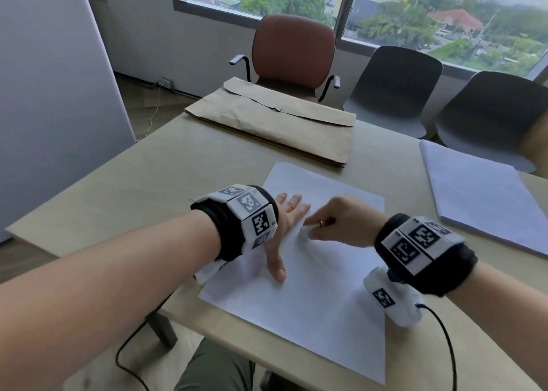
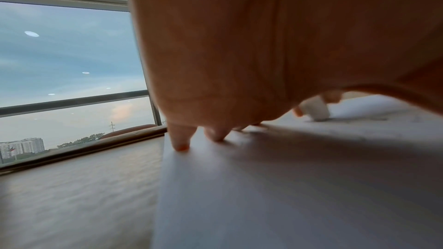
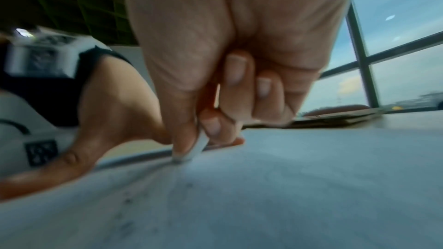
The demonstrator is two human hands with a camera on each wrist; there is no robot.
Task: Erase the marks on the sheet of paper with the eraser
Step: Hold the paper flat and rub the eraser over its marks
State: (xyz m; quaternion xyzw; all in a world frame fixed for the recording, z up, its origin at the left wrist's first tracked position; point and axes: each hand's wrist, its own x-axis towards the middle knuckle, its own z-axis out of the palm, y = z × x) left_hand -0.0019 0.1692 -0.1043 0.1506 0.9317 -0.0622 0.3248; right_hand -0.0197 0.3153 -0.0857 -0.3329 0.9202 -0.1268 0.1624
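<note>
The eraser [image 1: 305,231] is a small white block with its lower end down on the sheet of paper [image 1: 311,286], toward the sheet's left side, pinched between the thumb and curled fingers of the right hand [image 1: 341,223]. It looks light and slightly rubbery, so I'd judge a low grip near the working end suits it best, as a high hold might let it bend or skid. The paper is thin and limp, lying flat on the tabletop [image 1: 148,183]; it would likely wrinkle or slide under rubbing unless pinned. The left hand [image 1: 281,227] does that, fingers spread flat and pressing just beside the eraser. Faint grey smudges show in the right wrist view. Farther off lie a brown envelope [image 1: 275,120] and a stack of paper [image 1: 480,191].
</note>
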